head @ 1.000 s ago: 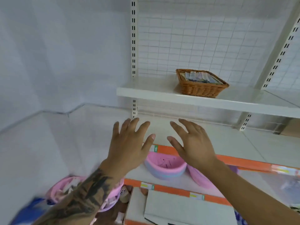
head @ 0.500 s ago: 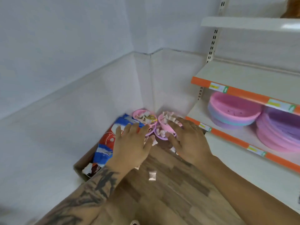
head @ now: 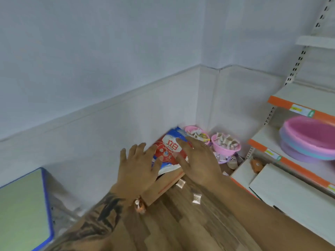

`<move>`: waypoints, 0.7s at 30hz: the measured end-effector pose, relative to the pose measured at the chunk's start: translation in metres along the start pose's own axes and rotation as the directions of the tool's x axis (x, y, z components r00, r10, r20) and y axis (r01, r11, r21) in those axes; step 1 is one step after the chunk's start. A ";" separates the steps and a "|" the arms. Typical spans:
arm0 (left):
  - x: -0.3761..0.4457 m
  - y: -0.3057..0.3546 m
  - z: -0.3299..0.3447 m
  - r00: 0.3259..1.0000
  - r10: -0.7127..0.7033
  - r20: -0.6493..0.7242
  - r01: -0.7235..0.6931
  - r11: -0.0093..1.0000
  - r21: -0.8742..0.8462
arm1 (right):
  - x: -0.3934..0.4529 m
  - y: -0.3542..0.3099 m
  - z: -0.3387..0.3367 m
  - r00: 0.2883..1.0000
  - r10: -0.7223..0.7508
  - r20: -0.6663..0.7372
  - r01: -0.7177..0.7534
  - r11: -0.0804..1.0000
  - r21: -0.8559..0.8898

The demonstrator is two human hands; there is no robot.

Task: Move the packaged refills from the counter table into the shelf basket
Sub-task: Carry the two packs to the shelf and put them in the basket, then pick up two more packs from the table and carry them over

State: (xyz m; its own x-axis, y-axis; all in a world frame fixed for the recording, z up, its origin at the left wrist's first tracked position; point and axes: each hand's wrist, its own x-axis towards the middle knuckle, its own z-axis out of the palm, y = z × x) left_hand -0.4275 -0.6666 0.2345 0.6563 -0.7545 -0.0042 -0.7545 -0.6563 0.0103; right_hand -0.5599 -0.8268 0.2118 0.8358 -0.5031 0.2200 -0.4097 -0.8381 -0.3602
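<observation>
Both hands reach forward over the wood-grain table [head: 181,223] with fingers spread wide and holding nothing. The left hand [head: 137,167] and right hand [head: 197,162] hover over a red, white and blue detergent bag [head: 167,151] lying in a cardboard box [head: 168,183] at the table's far corner.

The packaged refills seem to be the small sachets: two loose sachets [head: 196,198] lie on the table near the right wrist, and more fill two pink bowls [head: 225,144] against the wall. The shelf basket is out of view.

The likely slip is grabbing the big bag instead of the sachets, since both hands are aimed at it. Small, flat sachets are also easy to drop or leave behind on patterned wood.

To the right, a shelf [head: 282,160] with orange edge strips holds stacked pastel basins [head: 308,140]; a green, blue-edged board [head: 21,205] sits at left.
</observation>
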 end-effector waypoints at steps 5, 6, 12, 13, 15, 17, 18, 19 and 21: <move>-0.049 -0.105 0.005 0.994 -0.112 -0.009 0.111 0.990 -0.092 | 0.000 -0.117 0.038 0.995 -0.068 0.066 0.063 0.996 0.068; -0.059 -0.126 0.007 0.990 -0.143 -0.010 0.141 0.983 -0.116 | 0.000 -0.136 0.048 0.994 -0.073 0.082 0.066 0.995 0.080; -0.127 -0.247 0.031 0.956 -0.292 0.032 0.293 0.949 -0.112 | -0.012 -0.235 0.117 0.976 -0.157 0.151 0.139 0.983 0.119; -0.138 -0.264 0.035 0.951 -0.306 0.052 0.310 0.944 -0.110 | -0.015 -0.251 0.128 0.970 -0.173 0.171 0.152 0.980 0.127; -0.157 -0.294 0.041 0.938 -0.340 0.069 0.346 0.932 -0.109 | -0.020 -0.283 0.149 0.954 -0.209 0.214 0.185 0.974 0.128; -0.170 -0.322 0.045 0.921 -0.382 0.072 0.388 0.914 -0.121 | -0.019 -0.315 0.165 0.934 -0.249 0.256 0.219 0.965 0.142; -0.176 -0.335 0.047 0.909 -0.411 0.074 0.417 0.899 -0.133 | -0.018 -0.330 0.173 0.922 -0.275 0.272 0.243 0.959 0.145; -0.186 -0.352 0.053 0.891 -0.449 0.070 0.455 0.878 -0.151 | -0.015 -0.349 0.183 0.905 -0.299 0.303 0.266 0.953 0.146; -0.200 -0.372 0.060 0.864 -0.500 0.060 0.502 0.846 -0.182 | -0.013 -0.370 0.197 0.881 -0.329 0.340 0.301 0.944 0.133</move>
State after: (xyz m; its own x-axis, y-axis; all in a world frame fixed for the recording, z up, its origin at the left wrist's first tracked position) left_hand -0.2787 -0.2721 0.1717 0.9435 -0.3242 -0.0684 -0.3069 -0.9329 0.1887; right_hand -0.3467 -0.4684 0.1636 0.9954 -0.0959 0.0036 -0.0867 -0.9147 -0.3947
